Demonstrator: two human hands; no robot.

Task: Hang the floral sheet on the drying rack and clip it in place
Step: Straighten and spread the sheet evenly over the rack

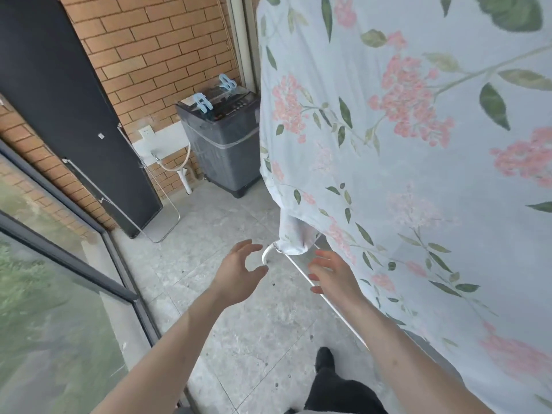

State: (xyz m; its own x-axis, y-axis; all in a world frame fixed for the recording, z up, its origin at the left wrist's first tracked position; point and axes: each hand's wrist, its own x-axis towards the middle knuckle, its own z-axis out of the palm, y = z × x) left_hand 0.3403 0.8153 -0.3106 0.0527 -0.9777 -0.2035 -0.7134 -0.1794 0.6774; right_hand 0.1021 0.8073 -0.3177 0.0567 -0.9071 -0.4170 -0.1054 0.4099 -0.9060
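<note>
Floral sheet: thin pale-blue cloth printed with pink flower clusters and green leaves, draped over the drying rack and filling the right half of the view. It hangs in soft folds. Its lower left corner bunches into a rounded fold just above the rack's curved white tube end.

Left hand: fingers loosely spread and slightly curved, holding nothing, just left of the tube end, apart from the cloth.

Right hand: fingers straight and spread, holding nothing, over the white rail, just beside the sheet's hanging edge; whether it touches the cloth cannot be told.

Far left of the sheet: grey boxy washing machine against an orange brick wall. Two light-blue plastic clips lie on its lid.

Floor: mottled grey tile.
</note>
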